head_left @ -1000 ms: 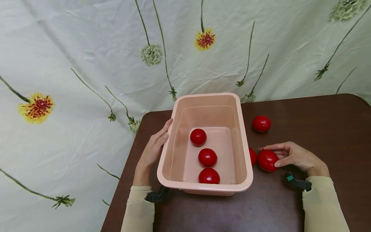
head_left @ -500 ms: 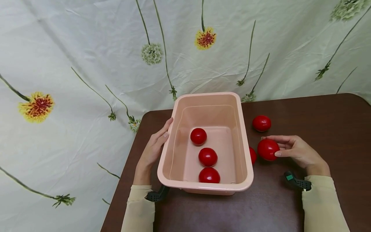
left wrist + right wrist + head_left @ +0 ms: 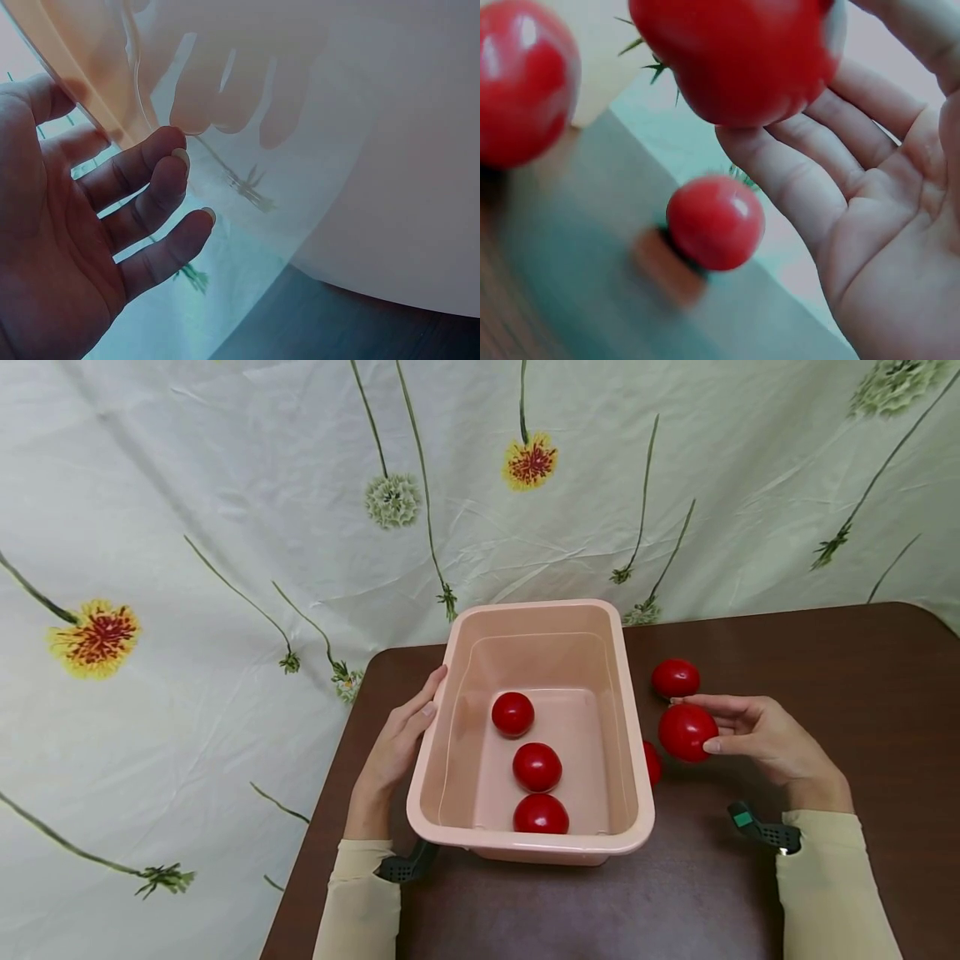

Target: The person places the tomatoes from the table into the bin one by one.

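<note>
A light pink plastic tub stands at mid-table, with three glossy red tomatoes inside. My left hand rests against the tub's left side near the rim; in the left wrist view its loosely bent fingers lie by the glossy wall. To the tub's right, my right hand holds a tomato between thumb and fingers, raised above the table. Another tomato sits on the table just beyond it. A further tomato is partly hidden by the tub's right rim.
The dark brown table has rounded far corners. Behind it and along the left hangs a pale cloth printed with flowers. A black wrist device is on each forearm.
My right hand has lifted the tomato and moved it slightly away from me, closer to the far tomato. The left hand and the tub have stayed in place.
</note>
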### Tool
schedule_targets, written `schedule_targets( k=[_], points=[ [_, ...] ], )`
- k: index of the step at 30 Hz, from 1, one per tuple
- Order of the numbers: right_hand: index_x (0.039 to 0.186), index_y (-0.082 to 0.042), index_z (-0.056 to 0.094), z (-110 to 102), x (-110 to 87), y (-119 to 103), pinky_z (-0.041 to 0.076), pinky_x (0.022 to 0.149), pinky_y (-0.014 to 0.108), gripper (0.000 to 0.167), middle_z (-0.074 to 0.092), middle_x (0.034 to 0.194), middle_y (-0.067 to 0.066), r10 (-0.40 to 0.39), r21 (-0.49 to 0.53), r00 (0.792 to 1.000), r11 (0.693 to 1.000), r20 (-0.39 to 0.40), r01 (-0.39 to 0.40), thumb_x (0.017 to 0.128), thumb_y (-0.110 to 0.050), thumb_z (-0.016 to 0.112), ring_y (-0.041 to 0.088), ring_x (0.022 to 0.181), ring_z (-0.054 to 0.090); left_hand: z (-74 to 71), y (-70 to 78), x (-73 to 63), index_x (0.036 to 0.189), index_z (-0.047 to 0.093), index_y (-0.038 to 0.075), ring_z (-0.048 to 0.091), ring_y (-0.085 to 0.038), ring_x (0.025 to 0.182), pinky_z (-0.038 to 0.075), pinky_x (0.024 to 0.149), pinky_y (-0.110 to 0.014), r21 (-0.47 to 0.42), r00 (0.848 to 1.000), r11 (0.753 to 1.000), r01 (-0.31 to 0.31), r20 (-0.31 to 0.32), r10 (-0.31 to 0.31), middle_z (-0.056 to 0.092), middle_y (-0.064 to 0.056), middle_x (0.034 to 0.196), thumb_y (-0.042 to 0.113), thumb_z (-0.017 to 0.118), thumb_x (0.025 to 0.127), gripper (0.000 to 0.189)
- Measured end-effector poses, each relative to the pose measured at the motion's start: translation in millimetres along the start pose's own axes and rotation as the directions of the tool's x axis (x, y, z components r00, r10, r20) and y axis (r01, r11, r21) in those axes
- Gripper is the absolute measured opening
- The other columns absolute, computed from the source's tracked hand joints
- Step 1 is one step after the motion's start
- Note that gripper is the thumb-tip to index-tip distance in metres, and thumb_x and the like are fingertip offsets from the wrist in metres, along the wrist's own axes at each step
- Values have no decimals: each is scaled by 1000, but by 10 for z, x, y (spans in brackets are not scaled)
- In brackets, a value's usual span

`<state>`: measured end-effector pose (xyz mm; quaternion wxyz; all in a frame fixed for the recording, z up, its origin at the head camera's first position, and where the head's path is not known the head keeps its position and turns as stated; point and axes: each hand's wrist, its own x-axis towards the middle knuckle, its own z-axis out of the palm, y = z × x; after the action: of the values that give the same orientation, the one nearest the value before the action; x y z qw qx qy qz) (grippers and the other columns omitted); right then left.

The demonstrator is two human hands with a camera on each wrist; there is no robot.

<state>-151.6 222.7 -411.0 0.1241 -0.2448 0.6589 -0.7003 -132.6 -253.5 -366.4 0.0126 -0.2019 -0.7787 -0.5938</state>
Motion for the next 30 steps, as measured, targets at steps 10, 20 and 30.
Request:
schedule_targets(
  k=[10, 20, 30],
  points=[
    [138, 2, 50, 161, 60, -212, 58, 78, 29, 57, 68, 122, -7, -3, -32, 999, 999, -48, 1, 84, 15, 62, 13, 102, 71, -8, 2, 1, 152, 34, 20, 27, -18, 148, 33, 109, -13, 3, 1000, 1000, 8, 2, -8, 29, 5, 160, 23, 37, 105, 48],
    [136, -3, 55, 264, 83, -358, 58, 78, 28, 55, 70, 121, -6, -23, -5, 997, 1000, -75, 23, 85, 14, 61, 14, 101, 72, -7, 7, -2, 152, 34, 22, 28, -18, 148, 33, 109, -12, 10, 1000, 1000, 12, -1, -12, 29, 5, 160, 24, 37, 104, 48],
    [135, 0, 56, 328, 92, -449, 58, 79, 28, 51, 70, 120, -4, -61, 30, 993, 997, -102, 64, 86, 15, 59, 14, 100, 72, -6, -3, 4, 152, 33, 20, 26, -18, 148, 31, 110, -12, 7, 1000, 1000, 3, 6, -3, 28, 4, 160, 24, 37, 105, 48]
  ],
)
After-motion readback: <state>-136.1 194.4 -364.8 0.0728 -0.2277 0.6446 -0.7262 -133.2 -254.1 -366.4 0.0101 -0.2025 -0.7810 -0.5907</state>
